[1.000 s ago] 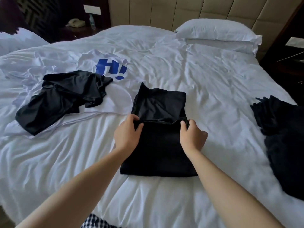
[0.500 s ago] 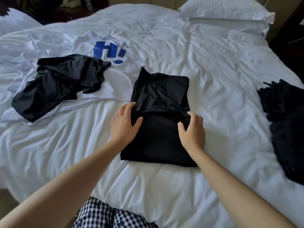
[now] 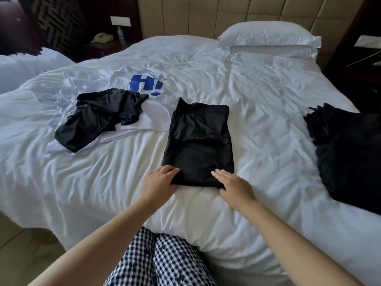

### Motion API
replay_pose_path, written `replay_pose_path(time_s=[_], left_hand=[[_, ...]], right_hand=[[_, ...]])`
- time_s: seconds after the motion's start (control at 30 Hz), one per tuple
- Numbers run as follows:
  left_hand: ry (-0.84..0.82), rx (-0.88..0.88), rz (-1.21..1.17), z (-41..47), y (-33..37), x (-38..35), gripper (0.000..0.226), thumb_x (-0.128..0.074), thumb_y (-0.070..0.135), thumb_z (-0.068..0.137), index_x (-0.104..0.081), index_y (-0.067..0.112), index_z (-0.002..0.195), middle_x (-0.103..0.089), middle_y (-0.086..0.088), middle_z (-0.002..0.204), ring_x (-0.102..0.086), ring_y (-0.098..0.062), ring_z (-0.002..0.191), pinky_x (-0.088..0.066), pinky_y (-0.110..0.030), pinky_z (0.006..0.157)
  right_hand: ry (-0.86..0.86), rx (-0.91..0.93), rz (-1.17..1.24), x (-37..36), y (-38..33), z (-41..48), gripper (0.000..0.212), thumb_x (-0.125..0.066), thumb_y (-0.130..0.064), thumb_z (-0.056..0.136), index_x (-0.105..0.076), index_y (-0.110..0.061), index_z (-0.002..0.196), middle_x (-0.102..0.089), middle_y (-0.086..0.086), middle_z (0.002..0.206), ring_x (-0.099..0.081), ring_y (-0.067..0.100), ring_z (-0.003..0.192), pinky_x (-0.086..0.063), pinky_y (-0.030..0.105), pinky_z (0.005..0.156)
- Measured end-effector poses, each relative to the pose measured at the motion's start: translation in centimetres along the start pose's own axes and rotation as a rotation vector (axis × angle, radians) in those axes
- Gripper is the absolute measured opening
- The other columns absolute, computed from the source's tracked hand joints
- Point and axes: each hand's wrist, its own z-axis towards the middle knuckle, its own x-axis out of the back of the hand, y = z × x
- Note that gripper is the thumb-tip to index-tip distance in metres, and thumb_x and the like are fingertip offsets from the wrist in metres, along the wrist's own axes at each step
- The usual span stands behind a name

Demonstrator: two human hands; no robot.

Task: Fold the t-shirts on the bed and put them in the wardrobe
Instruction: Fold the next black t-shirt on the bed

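A folded black t-shirt (image 3: 198,141) lies as a tall rectangle in the middle of the white bed (image 3: 268,104). My left hand (image 3: 159,181) rests on its near left corner, fingers laid over the edge. My right hand (image 3: 235,183) lies flat on the near right corner, fingers straight. To the left, a crumpled black t-shirt (image 3: 99,118) sits on top of a spread white t-shirt (image 3: 153,118) with a blue print. Another dark garment (image 3: 350,153) lies bunched at the bed's right edge. No wardrobe is in view.
A white pillow (image 3: 268,38) leans at the padded headboard. A dark nightstand with a telephone (image 3: 102,38) and a bottle stands at the back left. A second white bed (image 3: 24,67) shows at the far left. My checked trousers press against the bed's near edge.
Both hands have slid from the middle fold of the black t-shirt down to its near corners. The view has lifted, showing the headboard again.
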Motion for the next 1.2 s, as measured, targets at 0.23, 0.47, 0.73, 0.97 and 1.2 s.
replay_pose_path(time_s=[0.23,0.47,0.73,0.97,1.2], left_hand=[[0.003,0.016,0.014,1.5,0.8,3.5,0.032,-0.050,0.023,0.092,-0.062,0.028,0.121,-0.066,0.004,0.114,-0.064,-0.026,0.097,-0.048,-0.032,0.070],[0.305,0.132,-0.665,3.9,1.3,12.8,0.020,-0.069,0.012,0.084,-0.060,0.026,0.094,-0.064,0.008,0.083,-0.063,-0.017,0.082,-0.046,-0.026,0.071],[0.407,0.048,-1.160,4.5,5.2,24.4,0.025,-0.074,0.030,0.085,-0.072,0.015,0.106,-0.076,-0.001,0.092,-0.073,-0.015,0.088,-0.057,-0.031,0.083],[0.484,-0.081,-1.267,4.8,9.5,31.2,0.006,-0.070,0.025,0.089,-0.069,0.020,0.088,-0.073,0.011,0.070,-0.070,-0.003,0.067,-0.054,-0.014,0.061],[0.465,-0.051,-1.039,9.0,10.8,30.6,0.018,-0.065,0.031,0.093,-0.064,0.012,0.095,-0.069,0.004,0.067,-0.065,-0.001,0.056,-0.051,-0.014,0.053]], right_hand=[[0.089,-0.114,0.014,4.8,-0.3,-0.6,0.056,-0.040,-0.005,0.090,-0.055,-0.035,0.135,-0.059,-0.005,0.135,-0.055,0.020,0.120,-0.045,0.027,0.089],[0.519,-0.036,0.627,14.9,-2.0,-2.1,0.005,-0.070,-0.015,0.086,-0.071,-0.020,0.087,-0.069,-0.007,0.082,-0.066,0.014,0.081,-0.050,0.021,0.071],[0.727,0.083,1.127,25.5,-5.0,-5.3,0.006,-0.076,-0.012,0.083,-0.071,-0.014,0.085,-0.075,-0.003,0.078,-0.072,0.011,0.073,-0.054,0.021,0.062],[0.832,0.174,1.231,32.0,-5.0,-7.2,0.004,-0.074,-0.017,0.085,-0.072,-0.018,0.089,-0.075,-0.002,0.082,-0.071,0.016,0.080,-0.055,0.026,0.067],[0.861,0.121,1.157,33.0,-2.7,-5.3,0.007,-0.065,-0.018,0.092,-0.070,-0.022,0.090,-0.072,-0.007,0.080,-0.068,0.014,0.081,-0.056,0.033,0.073]])
